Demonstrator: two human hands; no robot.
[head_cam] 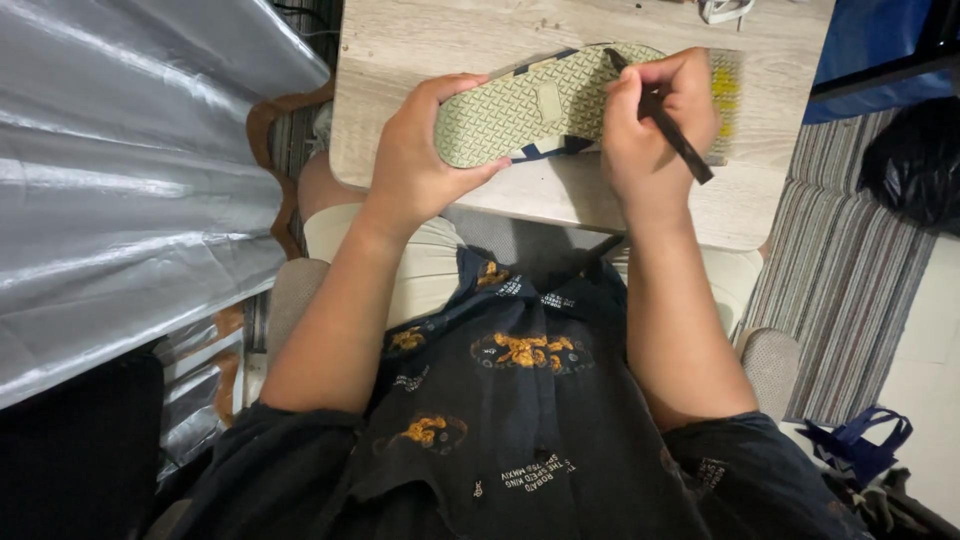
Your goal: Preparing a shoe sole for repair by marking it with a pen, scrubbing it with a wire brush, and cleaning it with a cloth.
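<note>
A flip-flop sandal (530, 105) lies sole-up on a small light wooden table (420, 50); the sole is pale green with a patterned tread and dark blue straps show beneath it. My left hand (420, 150) grips its heel end. My right hand (655, 125) holds a thin dark stick-like tool (672, 125) like a pen, its tip touching the sole near the toe end.
A silvery plastic sheet (120, 170) fills the left side. A striped rug (850, 270) lies at the right, with a dark bag (915, 165) and a blue bag (860, 445) on the floor. A yellow-patterned pad (727, 90) sits under the sandal's toe. My lap is below the table edge.
</note>
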